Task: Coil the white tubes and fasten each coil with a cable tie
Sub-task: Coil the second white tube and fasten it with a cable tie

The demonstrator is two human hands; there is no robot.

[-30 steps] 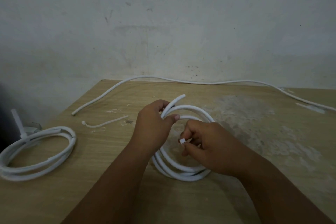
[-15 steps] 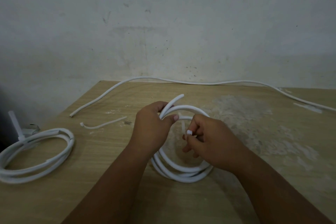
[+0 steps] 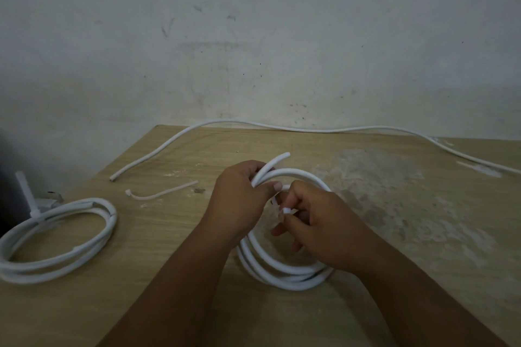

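Note:
A white tube coil point(image 3: 282, 273) lies at the middle of the wooden table point(image 3: 394, 234). My left hand point(image 3: 239, 200) grips the coil's far left side, where the tube's free end sticks up. My right hand point(image 3: 318, 222) pinches a white cable tie point(image 3: 284, 210) by its head, inside the coil next to my left thumb. A second coil point(image 3: 56, 242), bound with a cable tie whose tail stands up, rests at the table's left edge. A long uncoiled tube point(image 3: 253, 124) runs along the back edge by the wall.
A spare cable tie point(image 3: 160, 193) lies loose on the table left of my left hand. Another flat white strip point(image 3: 479, 167) sits near the right end of the long tube. A stained wall stands close behind the table.
My right hand has moved up and left with the cable tie's head, from the coil's middle toward my left thumb. My left hand has kept its grip on the coil.

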